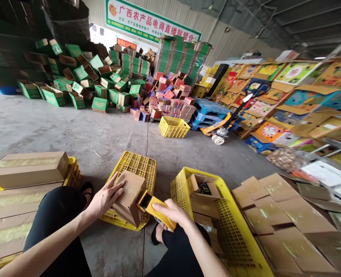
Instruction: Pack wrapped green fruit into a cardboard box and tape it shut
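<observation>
In front of me a small brown cardboard box (131, 188) sits tilted on an upturned yellow plastic crate (138, 165). The fingers of my left hand (108, 196) lie stretched out across the box's upper left side. My right hand (170, 213) is wrapped round a yellow tape dispenser (156, 209), whose dark front end is against or very near the right side of the box. To the right, a yellow crate (234, 215) holds several cardboard boxes; the open one at its far end (203, 188) has dark contents that I cannot make out.
Taped cartons (26, 169) are stacked at my left. Flat cardboard (286, 215) lies at the right. Farther off are another yellow crate (173, 127), an orange pallet jack (222, 125), blue pallets (208, 109) and a heap of green cartons (99, 104).
</observation>
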Action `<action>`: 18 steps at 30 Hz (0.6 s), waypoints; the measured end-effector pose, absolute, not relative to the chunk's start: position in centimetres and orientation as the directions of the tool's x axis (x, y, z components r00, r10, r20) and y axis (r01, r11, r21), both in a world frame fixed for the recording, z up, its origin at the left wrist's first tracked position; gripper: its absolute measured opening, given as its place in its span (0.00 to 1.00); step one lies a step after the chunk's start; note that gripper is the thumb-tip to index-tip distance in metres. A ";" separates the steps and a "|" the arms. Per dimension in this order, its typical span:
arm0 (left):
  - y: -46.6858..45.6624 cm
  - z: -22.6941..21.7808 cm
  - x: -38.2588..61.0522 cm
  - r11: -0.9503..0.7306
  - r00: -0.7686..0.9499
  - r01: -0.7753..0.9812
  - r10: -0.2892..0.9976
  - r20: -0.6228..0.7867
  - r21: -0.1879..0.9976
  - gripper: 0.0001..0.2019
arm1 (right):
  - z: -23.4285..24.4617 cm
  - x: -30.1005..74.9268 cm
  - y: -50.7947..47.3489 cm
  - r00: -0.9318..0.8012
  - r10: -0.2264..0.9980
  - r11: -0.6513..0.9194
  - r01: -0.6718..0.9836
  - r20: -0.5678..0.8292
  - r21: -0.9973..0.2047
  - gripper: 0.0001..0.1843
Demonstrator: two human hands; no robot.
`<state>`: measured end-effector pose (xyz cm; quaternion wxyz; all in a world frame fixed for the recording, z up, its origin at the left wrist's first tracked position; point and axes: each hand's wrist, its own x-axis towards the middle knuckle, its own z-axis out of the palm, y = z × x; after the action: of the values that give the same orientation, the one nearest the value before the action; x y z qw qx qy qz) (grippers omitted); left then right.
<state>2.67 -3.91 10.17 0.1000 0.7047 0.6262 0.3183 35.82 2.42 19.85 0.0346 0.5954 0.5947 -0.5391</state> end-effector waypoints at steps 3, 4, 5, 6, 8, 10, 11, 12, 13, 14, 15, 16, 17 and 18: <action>-3.8 11.8 2.6 -0.271 0.056 0.836 0.908 0.416 0.477 0.26 | 20.0 34.2 2.6 -0.316 0.659 -0.292 0.729 -0.682 -0.620 0.22; -3.7 12.4 2.8 -0.344 0.125 0.826 0.884 0.450 0.447 0.28 | 20.1 33.8 2.7 -0.333 0.657 -0.283 0.724 -0.677 -0.630 0.22; -3.6 12.9 3.0 -0.427 0.213 0.804 0.857 0.470 0.414 0.30 | 20.2 33.4 2.7 -0.351 0.654 -0.272 0.718 -0.670 -0.641 0.22; -3.5 13.2 3.2 -0.510 0.309 0.773 0.823 0.478 0.378 0.33 | 20.2 33.1 2.8 -0.364 0.652 -0.265 0.712 -0.665 -0.650 0.22; -3.2 13.6 3.5 -0.639 0.470 0.704 0.746 0.471 0.310 0.37 | 20.4 32.6 2.8 -0.370 0.654 -0.264 0.706 -0.660 -0.657 0.21; -2.7 13.3 3.7 -0.703 0.547 0.661 0.691 0.472 0.263 0.39 | 20.5 32.3 2.7 -0.366 0.649 -0.273 0.706 -0.667 -0.653 0.21; -2.5 13.0 3.6 -0.712 0.555 0.658 0.679 0.481 0.246 0.39 | 20.5 32.2 2.6 -0.369 0.648 -0.276 0.702 -0.667 -0.657 0.21; -2.3 12.7 3.6 -0.711 0.550 0.664 0.673 0.495 0.231 0.39 | 20.6 32.2 2.5 -0.374 0.650 -0.276 0.695 -0.662 -0.664 0.21; -2.1 12.4 3.5 -0.705 0.539 0.676 0.672 0.508 0.215 0.39 | 20.7 32.1 2.4 -0.380 0.653 -0.274 0.688 -0.655 -0.672 0.21; -2.0 12.2 3.3 -0.697 0.530 0.690 0.671 0.518 0.195 0.39 | 20.8 32.1 2.3 -0.387 0.657 -0.269 0.681 -0.647 -0.681 0.22; -1.9 12.1 3.2 -0.691 0.529 0.703 0.667 0.525 0.170 0.39 | 20.9 32.1 2.2 -0.390 0.662 -0.265 0.677 -0.640 -0.687 0.22; -1.9 12.1 3.1 -0.688 0.534 0.712 0.661 0.528 0.141 0.38 | 21.1 32.1 2.1 -0.389 0.667 -0.261 0.676 -0.635 -0.689 0.22; -1.9 12.1 2.9 -0.684 0.540 0.721 0.656 0.528 0.111 0.37 | 21.3 32.2 2.0 -0.387 0.669 -0.261 0.678 -0.635 -0.688 0.22; -1.9 12.2 2.7 -0.676 0.544 0.732 0.653 0.527 0.082 0.36 | 21.5 32.4 1.9 -0.382 0.671 -0.264 0.677 -0.635 -0.687 0.22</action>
<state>2.74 -1.89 12.21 -0.0741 0.8755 0.3955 0.2674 32.40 1.91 21.47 0.0025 0.5560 0.6065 -0.5684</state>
